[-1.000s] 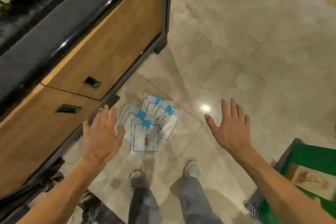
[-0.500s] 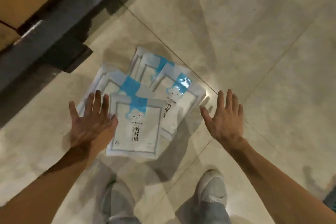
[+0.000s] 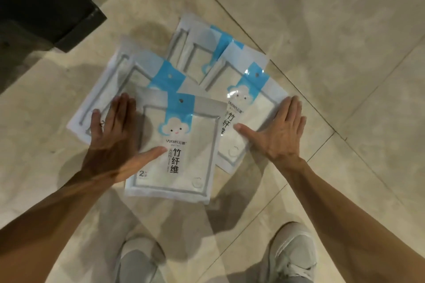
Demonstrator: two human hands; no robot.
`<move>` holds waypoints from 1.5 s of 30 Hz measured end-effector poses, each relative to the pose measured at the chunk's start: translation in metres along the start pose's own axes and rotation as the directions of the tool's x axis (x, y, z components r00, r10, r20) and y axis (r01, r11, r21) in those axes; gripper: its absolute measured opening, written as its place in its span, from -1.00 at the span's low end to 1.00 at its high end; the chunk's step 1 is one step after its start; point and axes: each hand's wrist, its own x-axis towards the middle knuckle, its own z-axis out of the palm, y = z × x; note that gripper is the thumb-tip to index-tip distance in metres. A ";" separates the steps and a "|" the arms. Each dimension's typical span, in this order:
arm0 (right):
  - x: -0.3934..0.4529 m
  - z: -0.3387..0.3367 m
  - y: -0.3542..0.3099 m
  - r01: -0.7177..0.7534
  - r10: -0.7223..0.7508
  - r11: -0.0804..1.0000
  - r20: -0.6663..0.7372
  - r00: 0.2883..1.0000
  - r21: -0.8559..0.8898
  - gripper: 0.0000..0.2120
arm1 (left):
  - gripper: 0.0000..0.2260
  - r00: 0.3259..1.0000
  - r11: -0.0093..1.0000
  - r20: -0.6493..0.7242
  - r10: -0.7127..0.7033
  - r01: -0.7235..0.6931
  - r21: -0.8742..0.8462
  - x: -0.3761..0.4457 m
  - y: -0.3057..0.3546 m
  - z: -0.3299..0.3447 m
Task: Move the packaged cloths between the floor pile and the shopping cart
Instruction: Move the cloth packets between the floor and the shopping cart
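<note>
Shiny tile floor (image 3: 322, 30) holds overlapping cloth packs (image 3: 181, 145), lower ones half hidden. Left hand (image 3: 112, 140) and right hand (image 3: 278, 133) lie flat, fingers straight, at the pile's sides.

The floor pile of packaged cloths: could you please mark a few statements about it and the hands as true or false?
1. The packaged cloths lie overlapping on the tiled floor. True.
2. The right hand grips a package in a fist. False: its fingers are straight and spread, over the pile's right side.
3. The left hand has straight fingers, its thumb over the nearest package. True.
4. The shopping cart stands beside the pile. False: no cart is in view.
5. The packages bear blue bands. True.
</note>
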 end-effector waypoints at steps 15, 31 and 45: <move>0.014 -0.023 -0.027 -0.443 0.436 0.887 0.074 0.897 0.130 -0.09 | -0.32 0.938 0.885 -0.040 -0.344 0.310 -0.347 0.035 0.003 -0.034; 0.002 -0.020 -0.029 -0.518 0.527 0.762 0.094 0.845 0.388 -0.44 | -0.56 0.852 0.412 0.147 -0.503 0.386 -0.825 0.028 0.027 -0.061; -0.030 -0.069 0.020 -0.433 0.170 0.489 0.404 0.899 0.757 -0.72 | -0.80 0.853 0.158 0.367 -0.372 0.448 -0.880 0.010 0.024 -0.082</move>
